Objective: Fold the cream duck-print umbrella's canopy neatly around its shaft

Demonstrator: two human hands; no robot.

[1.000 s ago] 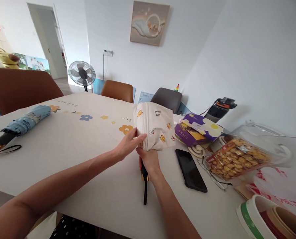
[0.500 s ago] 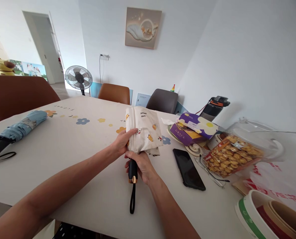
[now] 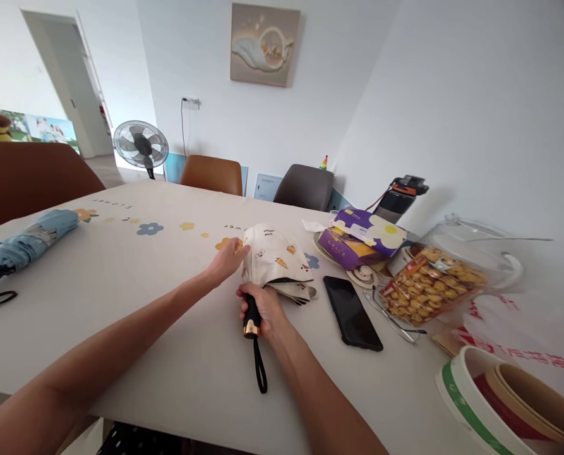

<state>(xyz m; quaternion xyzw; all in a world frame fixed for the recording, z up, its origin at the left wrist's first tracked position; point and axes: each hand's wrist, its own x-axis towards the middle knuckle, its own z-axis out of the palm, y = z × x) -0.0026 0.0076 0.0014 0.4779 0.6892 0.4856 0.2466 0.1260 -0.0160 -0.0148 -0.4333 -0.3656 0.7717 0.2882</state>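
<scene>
A folded cream umbrella with small cartoon prints lies on the white flowered tablecloth in front of me. My right hand is wrapped round its black handle, whose gold end and black wrist loop point toward me. My left hand reaches across from the left, fingers loosely apart, touching the left edge of the cream canopy.
A black phone lies right of the umbrella. Beyond are a purple box, a bag of snacks, glasses and a clear jug. A folded blue umbrella rests far left. Stacked bowls sit near right. Chairs line the far side.
The cream umbrella has come down from upright to lying on the table. My left hand let go of the canopy and now rests open at its edge.
</scene>
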